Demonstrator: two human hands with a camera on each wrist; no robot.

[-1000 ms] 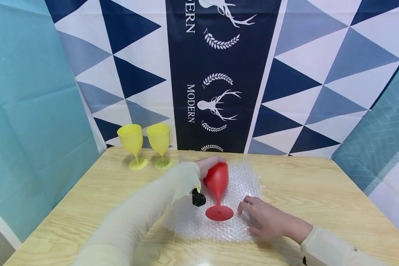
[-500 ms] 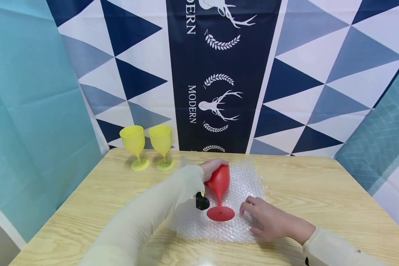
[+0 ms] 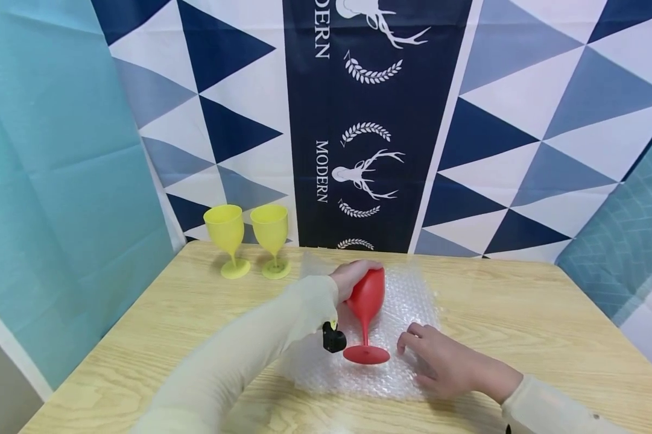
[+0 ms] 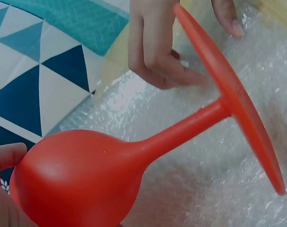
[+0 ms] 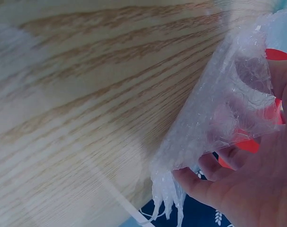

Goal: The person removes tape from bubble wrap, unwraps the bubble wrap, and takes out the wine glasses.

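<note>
My left hand (image 3: 353,276) grips a red goblet (image 3: 370,295) by its bowl. The goblet lies tipped over above a sheet of bubble wrap (image 3: 353,381), its round foot toward me; the left wrist view shows the stem (image 4: 181,125) and foot (image 4: 238,104) free of the fingers. My right hand (image 3: 439,363) is at the right edge of the wrap, beside the foot, fingers loosely bent and thumb spread apart from them. In the right wrist view, clear wrap (image 5: 200,104) spans between that thumb and the fingers, partly covering them.
Two yellow goblets (image 3: 225,229) (image 3: 271,228) stand upright at the back left of the wooden table (image 3: 152,325). A patterned cloth (image 3: 380,150) hangs behind the table, with teal panels at both sides. A black wrist camera (image 3: 333,339) sits under my left wrist.
The head view has shifted, moving the whole scene slightly right. The goblet's foot looks a little narrower now, so its tilt has changed slightly. Both hands keep their places on the wrap.
</note>
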